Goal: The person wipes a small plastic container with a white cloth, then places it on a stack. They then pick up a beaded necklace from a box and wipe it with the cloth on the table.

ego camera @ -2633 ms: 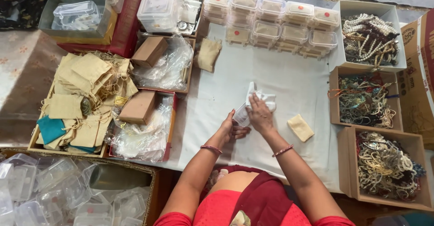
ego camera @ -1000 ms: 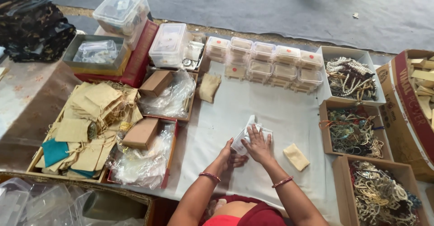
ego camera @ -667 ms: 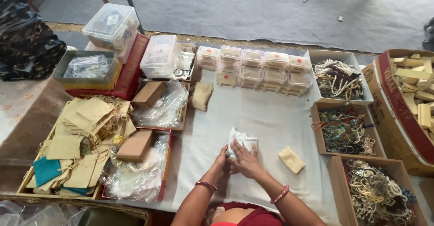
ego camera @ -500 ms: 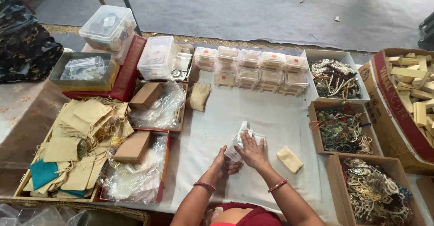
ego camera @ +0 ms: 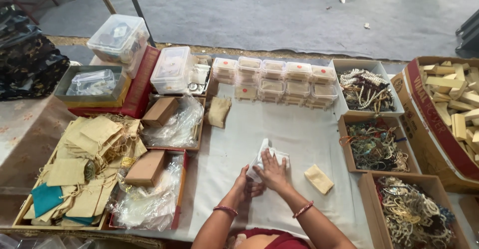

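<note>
On the white cloth-covered surface (ego camera: 299, 134), both my hands work a piece of white tissue paper (ego camera: 267, 154). My right hand (ego camera: 273, 171) lies flat over it, fingers spread, pressing it down. My left hand (ego camera: 244, 185) sits just to the left with its fingers closed on the paper's lower edge. What the paper wraps is hidden. A small tan pouch (ego camera: 319, 178) lies a little to the right of my right hand.
Clear lidded plastic boxes (ego camera: 279, 79) line the far edge. Three open cardboard boxes of beaded bracelets (ego camera: 375, 144) stand at right, beside a carton of tan pouches (ego camera: 456, 104). A tray of drawstring bags (ego camera: 80, 164) and plastic-lined boxes (ego camera: 164, 124) lie left.
The camera has tilted up, showing more floor and a fan base. My hands have stayed on the white paper, the right now flatter on it.
</note>
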